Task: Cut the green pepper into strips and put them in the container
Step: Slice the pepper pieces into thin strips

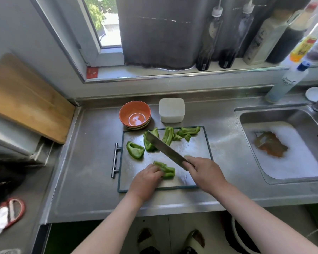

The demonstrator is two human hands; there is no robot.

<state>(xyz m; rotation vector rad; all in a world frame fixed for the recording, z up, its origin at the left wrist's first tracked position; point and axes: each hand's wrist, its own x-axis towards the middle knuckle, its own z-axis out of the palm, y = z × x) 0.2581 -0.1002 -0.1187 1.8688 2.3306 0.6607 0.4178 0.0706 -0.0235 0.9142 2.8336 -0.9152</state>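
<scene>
A steel cutting board (195, 151) lies on the counter with green pepper pieces on it. My left hand (145, 180) holds one pepper piece (166, 170) down at the board's near side. My right hand (203, 171) grips a cleaver (165, 148), whose blade points away to the upper left above the board. A large piece (135, 150) lies at the left, another (149, 142) sits partly behind the blade tip, and cut strips (188, 132) lie along the far edge. An orange bowl (135, 114) and a white square container (171, 110) stand behind the board.
A sink (283, 143) with foam and a brown scrap is at the right, a dish soap bottle (286, 83) behind it. Sauce bottles (207, 43) line the window sill. A wooden board (26, 99) leans at the left.
</scene>
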